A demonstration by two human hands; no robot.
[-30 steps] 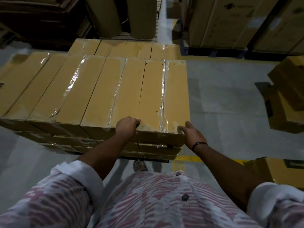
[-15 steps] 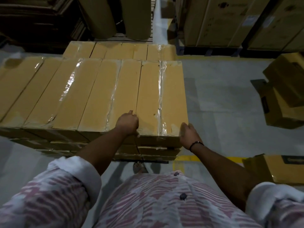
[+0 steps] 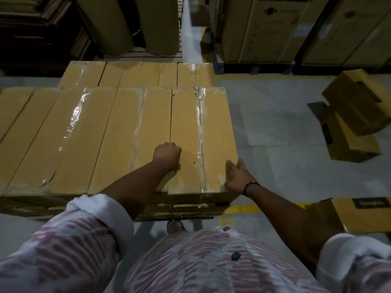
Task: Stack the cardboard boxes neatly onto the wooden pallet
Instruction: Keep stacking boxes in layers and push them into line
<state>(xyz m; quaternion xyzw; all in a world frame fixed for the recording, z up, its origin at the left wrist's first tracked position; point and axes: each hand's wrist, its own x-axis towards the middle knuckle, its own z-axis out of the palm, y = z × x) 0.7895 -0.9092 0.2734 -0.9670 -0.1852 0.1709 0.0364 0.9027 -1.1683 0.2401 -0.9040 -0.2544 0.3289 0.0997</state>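
Observation:
Long flat cardboard boxes point(image 3: 118, 136) sealed with clear tape lie side by side as the top layer of a low stack, with a further row point(image 3: 137, 74) behind. The pallet beneath is hidden by the stack. My left hand point(image 3: 167, 155) is a fist resting on top, at the seam along the left edge of the rightmost box point(image 3: 215, 127); its fingertips are hidden. My right hand point(image 3: 238, 176) lies flat with straight fingers against that box's right side, close to the near corner.
Loose cardboard boxes point(image 3: 355, 115) lie tumbled on the grey floor to the right, and another box point(image 3: 359, 214) sits near my right elbow. Big paper rolls point(image 3: 156, 24) and tall cartons point(image 3: 264, 28) stand behind. A yellow floor line point(image 3: 239, 209) runs under the stack's corner.
My left fist has slid from the box's near edge further onto its top along the seam. My right hand moved from the near corner onto the right side. I have leaned closer.

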